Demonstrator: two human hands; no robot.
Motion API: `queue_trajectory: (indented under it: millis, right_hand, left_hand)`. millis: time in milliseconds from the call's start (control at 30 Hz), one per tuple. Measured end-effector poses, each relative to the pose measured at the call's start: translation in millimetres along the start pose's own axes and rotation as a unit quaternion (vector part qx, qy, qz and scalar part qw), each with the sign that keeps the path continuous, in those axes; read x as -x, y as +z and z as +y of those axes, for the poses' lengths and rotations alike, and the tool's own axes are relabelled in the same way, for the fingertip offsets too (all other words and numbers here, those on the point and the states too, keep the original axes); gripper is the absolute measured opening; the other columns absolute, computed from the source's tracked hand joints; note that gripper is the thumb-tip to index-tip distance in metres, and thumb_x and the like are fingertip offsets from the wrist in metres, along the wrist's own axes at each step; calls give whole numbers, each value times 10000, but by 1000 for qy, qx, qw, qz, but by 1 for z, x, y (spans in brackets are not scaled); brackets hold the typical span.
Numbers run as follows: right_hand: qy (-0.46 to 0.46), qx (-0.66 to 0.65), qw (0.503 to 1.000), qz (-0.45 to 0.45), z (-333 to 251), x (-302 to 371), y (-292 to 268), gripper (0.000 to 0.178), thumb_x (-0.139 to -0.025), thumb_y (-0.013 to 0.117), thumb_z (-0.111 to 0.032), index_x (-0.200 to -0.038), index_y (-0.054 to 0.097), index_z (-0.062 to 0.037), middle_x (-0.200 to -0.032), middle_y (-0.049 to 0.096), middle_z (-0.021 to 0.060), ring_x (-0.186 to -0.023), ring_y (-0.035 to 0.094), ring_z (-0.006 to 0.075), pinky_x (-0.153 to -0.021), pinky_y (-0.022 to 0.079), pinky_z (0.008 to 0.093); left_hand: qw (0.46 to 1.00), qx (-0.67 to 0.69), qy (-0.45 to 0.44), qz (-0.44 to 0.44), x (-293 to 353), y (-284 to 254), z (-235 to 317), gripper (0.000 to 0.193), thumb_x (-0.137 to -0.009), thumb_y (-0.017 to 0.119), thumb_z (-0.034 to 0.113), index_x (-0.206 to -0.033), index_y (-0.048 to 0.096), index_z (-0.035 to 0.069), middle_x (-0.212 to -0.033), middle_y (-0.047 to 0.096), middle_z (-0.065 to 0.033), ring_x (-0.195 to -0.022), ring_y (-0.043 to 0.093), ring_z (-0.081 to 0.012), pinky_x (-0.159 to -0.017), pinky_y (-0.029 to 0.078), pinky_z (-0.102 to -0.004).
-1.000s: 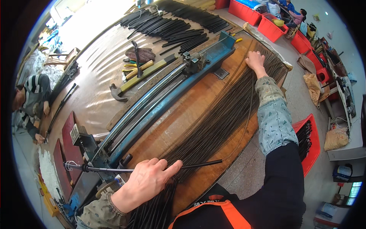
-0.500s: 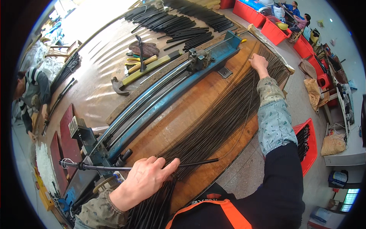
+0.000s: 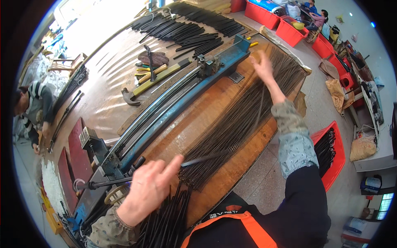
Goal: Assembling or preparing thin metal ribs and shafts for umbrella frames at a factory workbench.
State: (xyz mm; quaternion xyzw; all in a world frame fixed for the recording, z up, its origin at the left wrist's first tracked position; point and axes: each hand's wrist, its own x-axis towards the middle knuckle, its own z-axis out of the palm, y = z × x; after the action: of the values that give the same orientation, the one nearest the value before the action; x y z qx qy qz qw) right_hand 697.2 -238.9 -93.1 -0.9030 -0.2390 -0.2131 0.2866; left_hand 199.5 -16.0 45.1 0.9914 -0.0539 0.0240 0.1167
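Observation:
My left hand is closed around a thin black rod-like tube, its index finger stretched along it. The tube points right over a bundle of long, thin dark coil springs on the wooden bench. A ribbed black collar sits near the tube's left end. Above the far end of the springs, my right hand is blurred by motion, thumb and fingers apart, with nothing visible in it. A blurred strand slants below its wrist. Under my left hand lie several black tubes.
A long blue metal fixture with rails crosses the bench. Beyond it lie a claw hammer, gloves and piles of black tubes. A red crate stands at right. Another person works at far left.
My right hand has moved left and its pinched fingers have parted. The tube in my left hand has tilted up at its right end. The view has shifted slightly.

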Motion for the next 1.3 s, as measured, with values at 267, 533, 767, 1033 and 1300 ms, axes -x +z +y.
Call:
queue_trajectory:
  millis: [267, 533, 767, 1033, 1300]
  right_hand:
    - [-69, -385, 837, -383, -177, 132, -95, 357, -1011, 574, -341, -927, 721, -27, -746, 650, 7, -763, 577, 113, -797, 440, 271]
    - [-330, -467, 820, -36, -305, 207, -71, 219, -878, 730, -229, -1046, 735, -88, -718, 623, 34, -667, 556, 149, -596, 451, 298]
    - [-423, -411, 807, 32, -336, 230, -63, 328, -886, 704, -248, -1186, 704, -115, -631, 516, -24, -536, 486, 89, -473, 406, 269]
    - [-303, -291, 901, -107, -293, 199, -7, 163, -938, 637, -95, -1086, 686, -49, -865, 686, 58, -744, 630, 140, -674, 536, 323]
    - [-310, -558, 689, -345, -486, 205, 1, 203, -976, 625, -175, -1078, 694, -14, -836, 712, 30, -804, 662, 85, -760, 534, 237]
  left_hand:
    - [977, -86, -153, 123, 39, -37, -45, 402, -884, 641, 53, -1278, 624, 130, -757, 586, -135, -657, 616, -315, -582, 480, -424]
    - [979, -110, -140, 97, 82, -47, -16, 389, -890, 648, 68, -1271, 638, 144, -711, 523, -119, -640, 579, -296, -591, 468, -429]
    - [975, -130, -125, 127, 118, -38, -18, 379, -887, 645, 57, -1261, 626, 115, -758, 553, -112, -699, 599, -285, -610, 470, -415]
    - [910, -170, -262, 272, 220, -91, -85, 182, -943, 610, 46, -1120, 589, 14, -921, 617, -201, -769, 615, -366, -672, 484, -405]
    - [876, -154, -277, 365, 244, -101, -73, 210, -973, 621, 121, -1089, 627, -54, -818, 663, -177, -681, 642, -276, -628, 492, -350]
